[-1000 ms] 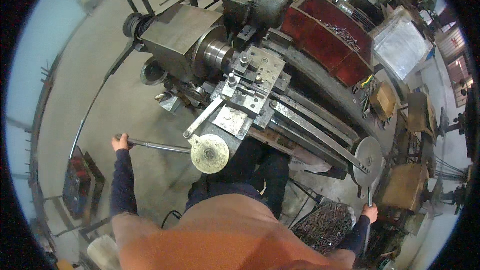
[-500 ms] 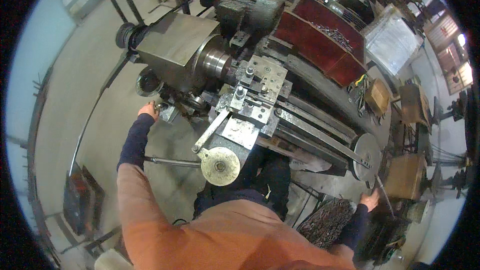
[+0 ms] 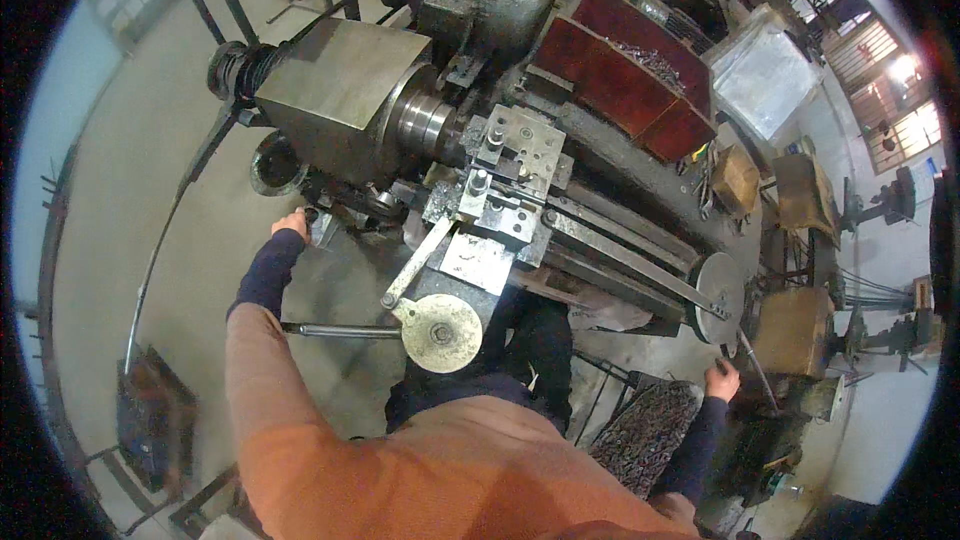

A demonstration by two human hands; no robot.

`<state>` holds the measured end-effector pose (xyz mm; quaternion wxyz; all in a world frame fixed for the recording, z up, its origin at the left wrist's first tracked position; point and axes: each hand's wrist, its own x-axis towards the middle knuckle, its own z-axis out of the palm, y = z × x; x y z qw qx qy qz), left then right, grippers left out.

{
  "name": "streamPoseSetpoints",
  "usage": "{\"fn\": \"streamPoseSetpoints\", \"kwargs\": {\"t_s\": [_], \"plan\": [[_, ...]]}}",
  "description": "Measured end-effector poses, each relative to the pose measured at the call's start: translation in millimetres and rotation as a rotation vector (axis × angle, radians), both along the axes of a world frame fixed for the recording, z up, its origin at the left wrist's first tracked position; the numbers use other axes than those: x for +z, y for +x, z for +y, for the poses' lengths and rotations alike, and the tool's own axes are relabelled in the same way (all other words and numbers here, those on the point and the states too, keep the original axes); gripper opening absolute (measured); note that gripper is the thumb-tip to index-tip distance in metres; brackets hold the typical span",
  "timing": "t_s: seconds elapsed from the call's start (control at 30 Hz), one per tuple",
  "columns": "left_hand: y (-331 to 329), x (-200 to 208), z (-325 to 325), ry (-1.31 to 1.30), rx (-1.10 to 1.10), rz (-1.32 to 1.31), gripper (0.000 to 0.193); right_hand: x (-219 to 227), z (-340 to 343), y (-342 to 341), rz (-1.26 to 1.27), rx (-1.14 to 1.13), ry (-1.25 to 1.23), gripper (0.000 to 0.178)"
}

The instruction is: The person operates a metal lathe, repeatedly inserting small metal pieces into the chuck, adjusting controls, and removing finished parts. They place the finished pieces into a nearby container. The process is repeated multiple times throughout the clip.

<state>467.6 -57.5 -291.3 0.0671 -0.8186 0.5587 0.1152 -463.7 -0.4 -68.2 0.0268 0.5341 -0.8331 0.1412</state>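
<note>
Left hand (image 3: 291, 224) reaches a control below the grey metal lathe headstock (image 3: 335, 100); its grip cannot be told. Right hand (image 3: 722, 378) closes around the tailstock handwheel's handle (image 3: 752, 368). Setting-up looks underway; next needs steady cranking.

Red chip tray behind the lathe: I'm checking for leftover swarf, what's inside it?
Inside the red chip tray, a heap of grey metal shavings lies near the back wall. The near compartments look bare; the tray's near walls hide their floor.
</note>
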Motion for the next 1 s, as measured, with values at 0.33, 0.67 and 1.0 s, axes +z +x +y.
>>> {"fn": "streamPoseSetpoints", "kwargs": {"t_s": [0.33, 0.67, 1.0], "plan": [[-19, 171, 42, -0.373, 0.019, 0.131, 0.031, 148, -195, 276, -0.351, 0.996, -0.235, 0.039], [101, 230, 252, -0.472, 0.592, -0.368, 0.047, 142, -226, 545, -0.102, 1.307, 0.196, 0.027], [-110, 272, 212, -0.464, 0.75, -0.241, 0.05, 112, -241, 549, -0.084, 1.319, 0.134, 0.023]]}}
